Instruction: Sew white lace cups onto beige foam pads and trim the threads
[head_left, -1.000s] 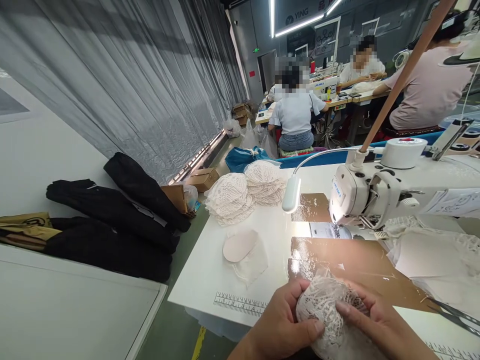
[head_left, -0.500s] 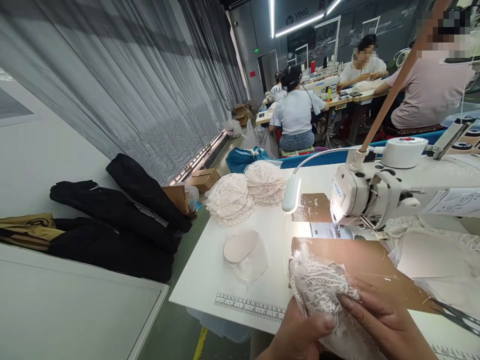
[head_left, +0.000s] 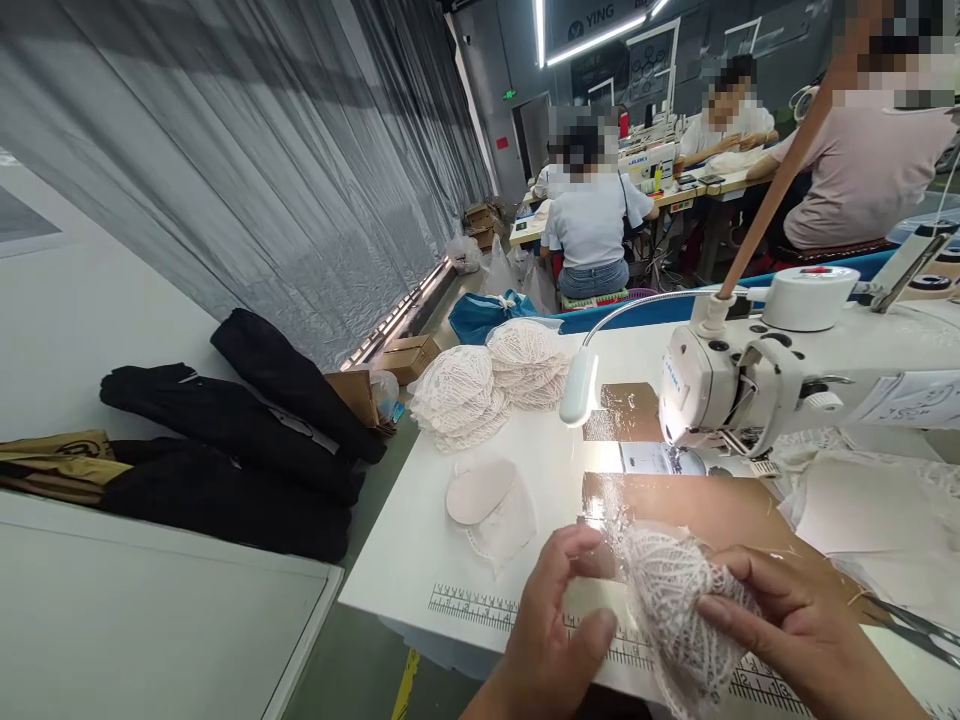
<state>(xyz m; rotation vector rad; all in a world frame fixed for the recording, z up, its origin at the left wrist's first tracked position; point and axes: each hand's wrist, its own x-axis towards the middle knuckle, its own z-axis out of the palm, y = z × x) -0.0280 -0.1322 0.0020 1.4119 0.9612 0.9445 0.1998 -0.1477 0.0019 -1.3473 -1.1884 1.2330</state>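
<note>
My right hand [head_left: 780,610] pinches a cup-shaped piece of white lace [head_left: 679,600] between thumb and fingers, over the front of the sewing table. To its left, my left hand [head_left: 559,625] is apart from the lace, thumb and fingers spread with nothing between them. Beyond both hands stands a white sewing machine [head_left: 697,385], its lamp [head_left: 579,388] hanging to the left of the needle area. A beige cup pad with sheer fabric [head_left: 491,505] lies flat on the table, left of my hands. The lower edge of the lace runs toward the bottom of the view.
Stacked lace cups [head_left: 461,395] sit at the table's back left. Scissors [head_left: 919,630] lie at the right, near pale fabric pieces [head_left: 862,510]. A printed ruler [head_left: 472,605] runs along the front edge. Dark garments [head_left: 240,460] lie at the left; co-workers sit beyond the table.
My left hand has let go of the lace and moved left, its fingers opening. The lace, still in my right hand, has turned and shifted slightly right.
</note>
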